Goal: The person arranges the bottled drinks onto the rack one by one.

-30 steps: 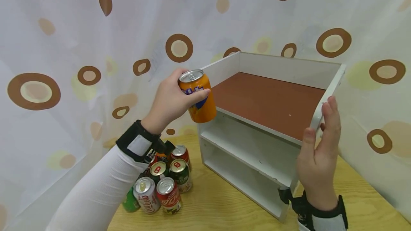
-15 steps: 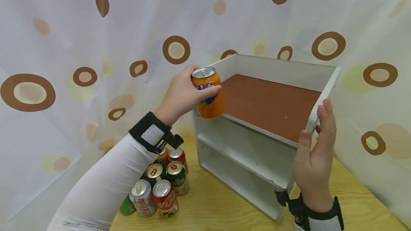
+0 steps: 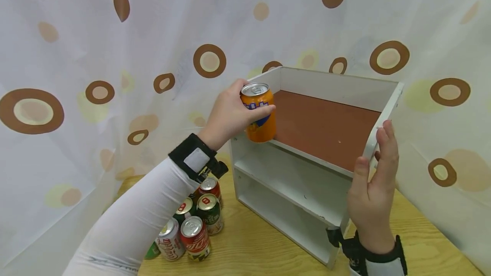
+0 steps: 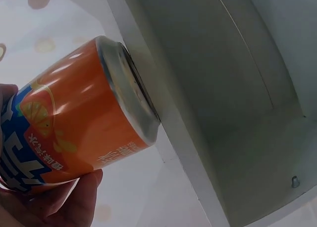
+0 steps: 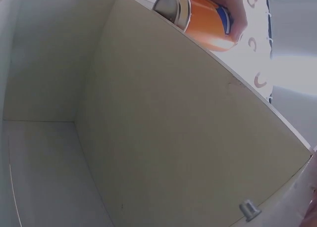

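Observation:
An orange soda can (image 3: 261, 118) with a silver top is gripped upright by my left hand (image 3: 230, 114), thumb across its front. It is at the front left edge of the white shelf (image 3: 291, 173), by the brown top board (image 3: 318, 122). In the left wrist view the can's base (image 4: 131, 91) lies against or just above the shelf's rim; contact cannot be told. My right hand (image 3: 374, 191) rests at the shelf's right side panel, fingers extended along its outside and thumb near the front edge. In the right wrist view the orange can (image 5: 203, 22) shows above the shelf board.
Several cans stand on the wooden table (image 3: 245, 250) left of the shelf, among them a red can (image 3: 196, 240), a green can (image 3: 211, 214) and a white can (image 3: 170, 242). My left forearm hides some. A patterned curtain (image 3: 153, 24) hangs behind.
My left hand has carried the orange soda can to the right, onto the line of the shelf's front left edge. The right hand stays at the side panel. The view has shifted slightly.

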The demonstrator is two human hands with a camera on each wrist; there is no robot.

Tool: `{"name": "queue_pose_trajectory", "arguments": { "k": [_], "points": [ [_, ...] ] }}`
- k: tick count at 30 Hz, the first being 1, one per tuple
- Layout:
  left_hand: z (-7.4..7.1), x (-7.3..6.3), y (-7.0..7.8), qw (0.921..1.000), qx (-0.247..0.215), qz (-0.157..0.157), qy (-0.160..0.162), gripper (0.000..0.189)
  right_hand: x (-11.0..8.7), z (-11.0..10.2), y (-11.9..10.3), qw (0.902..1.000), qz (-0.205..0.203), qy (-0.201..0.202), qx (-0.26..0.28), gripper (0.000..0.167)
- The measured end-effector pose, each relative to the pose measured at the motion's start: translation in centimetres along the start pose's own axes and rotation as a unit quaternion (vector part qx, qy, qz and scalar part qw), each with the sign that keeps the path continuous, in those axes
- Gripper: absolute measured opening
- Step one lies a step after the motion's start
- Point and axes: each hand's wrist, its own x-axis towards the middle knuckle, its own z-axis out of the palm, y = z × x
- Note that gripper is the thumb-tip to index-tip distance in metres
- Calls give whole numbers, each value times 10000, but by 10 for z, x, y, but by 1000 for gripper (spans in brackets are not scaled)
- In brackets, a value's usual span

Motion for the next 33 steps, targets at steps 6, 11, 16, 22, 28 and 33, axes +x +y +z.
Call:
{"name": "queue_pose_trajectory", "arguments": {
  "k": [6,11,16,22,28,33],
  "points": [
    [6,3,-1,10000,18,24,60,64,-1,1,0,10000,-6,-41,-45,52],
    [10,7,-1,9999,-1,33,123,67,0,2,0,10000,-7,14,-13,50],
    [15,11,-1,9998,4,94,161,66,-1,2,0,10000,54,21,-32,51],
    [21,16,-4,9995,-115,89,267,67,-1,2,-1,9999,123,12,-6,50],
    [30,20,-7,9989,-92,129,446,65,-1,3,-1,9999,108,105,42,49],
    [36,23,-9,9987,-296,104,408,66,-1,3,-1,9999,107,69,30,48]
  ]
}}
